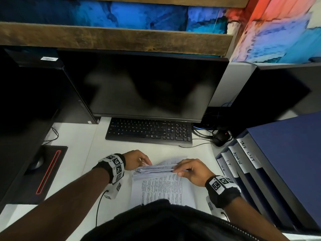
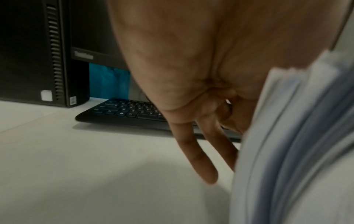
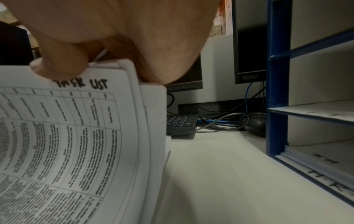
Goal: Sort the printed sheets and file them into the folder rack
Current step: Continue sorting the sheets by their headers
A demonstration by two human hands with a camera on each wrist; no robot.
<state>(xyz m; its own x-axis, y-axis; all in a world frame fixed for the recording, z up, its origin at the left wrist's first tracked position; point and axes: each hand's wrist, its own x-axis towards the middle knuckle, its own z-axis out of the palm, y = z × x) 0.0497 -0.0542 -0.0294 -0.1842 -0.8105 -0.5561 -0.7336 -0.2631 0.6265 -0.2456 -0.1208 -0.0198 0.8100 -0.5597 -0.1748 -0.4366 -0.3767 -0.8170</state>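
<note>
On my white desk (image 1: 83,140), the blue folder rack (image 1: 271,164) stands at my right, its slots labelled. Before me the stack of printed sheets (image 1: 156,168) stands on edge over a flat sheet (image 1: 161,188). My left hand (image 1: 137,160) and right hand (image 1: 191,170) pinch its ends, thumb (image 3: 57,66) on "TASK LIST".

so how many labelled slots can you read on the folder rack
4 on the folder rack, from its near end to its far end: one partly cut off, perhaps H.R., then I.T., ADMIN, TASK LIST. More may be hidden.
</note>
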